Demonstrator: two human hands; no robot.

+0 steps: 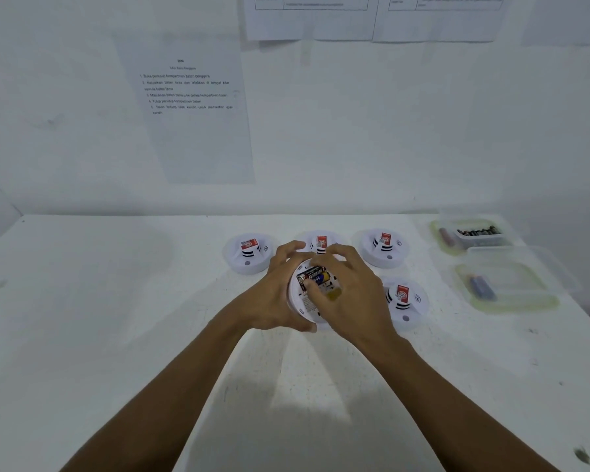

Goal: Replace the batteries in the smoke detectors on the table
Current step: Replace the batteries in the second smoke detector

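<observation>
**Upturned detector gripped in both hands, battery bay facing up**

The held detector [305, 303] sits mid-counter, lifted or resting I cannot tell, with its flat back turned up toward the camera. The batteries [315, 276] in its bay lie with their long axis running roughly 8 to 2 o'clock. The left hand [275, 294] curls round the rim at 9 o'clock. The right hand [351, 294] curls over the rim at 3 o'clock, thumb reaching into the bay.

Four more detectors stand dome-up close by, at 10 [249, 253], 12 [321, 241], 2 [384, 248] and 3 o'clock [404, 301]. Two clear tubs [511, 301] holding batteries sit near the counter's [99, 301] right edge. Open room lies at 9 and 6 o'clock.
</observation>
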